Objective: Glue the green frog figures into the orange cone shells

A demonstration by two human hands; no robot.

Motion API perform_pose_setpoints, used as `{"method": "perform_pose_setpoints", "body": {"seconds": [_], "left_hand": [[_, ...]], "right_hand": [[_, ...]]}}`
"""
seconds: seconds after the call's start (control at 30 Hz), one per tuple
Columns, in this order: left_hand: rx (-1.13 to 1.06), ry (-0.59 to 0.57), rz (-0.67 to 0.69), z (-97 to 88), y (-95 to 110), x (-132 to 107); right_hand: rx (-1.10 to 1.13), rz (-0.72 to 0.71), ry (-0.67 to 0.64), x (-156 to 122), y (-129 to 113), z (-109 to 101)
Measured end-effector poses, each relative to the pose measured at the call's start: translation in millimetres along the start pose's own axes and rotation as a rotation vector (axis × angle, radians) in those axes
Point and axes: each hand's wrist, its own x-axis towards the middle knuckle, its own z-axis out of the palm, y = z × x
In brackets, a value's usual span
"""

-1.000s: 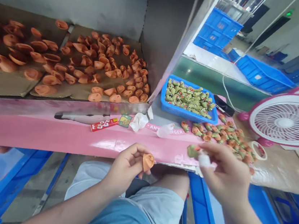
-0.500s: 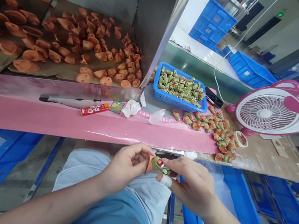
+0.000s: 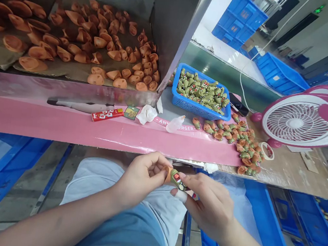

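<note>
My left hand [image 3: 141, 176] is closed around a small orange cone-shaped piece [image 3: 168, 174], held over my lap. My right hand [image 3: 206, 202] pinches a small green toy figure [image 3: 178, 180] with a red mark, and its tip is pressed into the orange piece. A white wrap covers one right fingertip. Both hands meet just below the front edge of the pink table [image 3: 62, 124].
Many orange cone pieces [image 3: 101, 51] lie on cardboard in a metal bin at the back left. A blue basket [image 3: 200, 109] holds green figures; joined orange-and-green pieces [image 3: 239, 142] lie beside it. A pink fan [image 3: 302, 120] stands right. Blue crates [image 3: 1, 183] flank my knees.
My right hand came from the table down to my lap with the green figure. It met the orange piece in my left hand, and both stay pressed together.
</note>
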Motion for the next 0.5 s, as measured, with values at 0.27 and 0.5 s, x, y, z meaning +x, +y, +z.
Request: {"method": "perform_pose_setpoints", "body": {"seconds": [0.27,0.5], "left_hand": [[0.069,0.009,-0.003,0.4,-1.4,-0.3],[0.109,-0.015,-0.001,1.7,-0.9,1.5]], "right_hand": [[0.001,0.022,-0.003,-5.7,1.2,5.9],[-0.005,0.043,0.022,-6.7,1.0,6.4]]}}
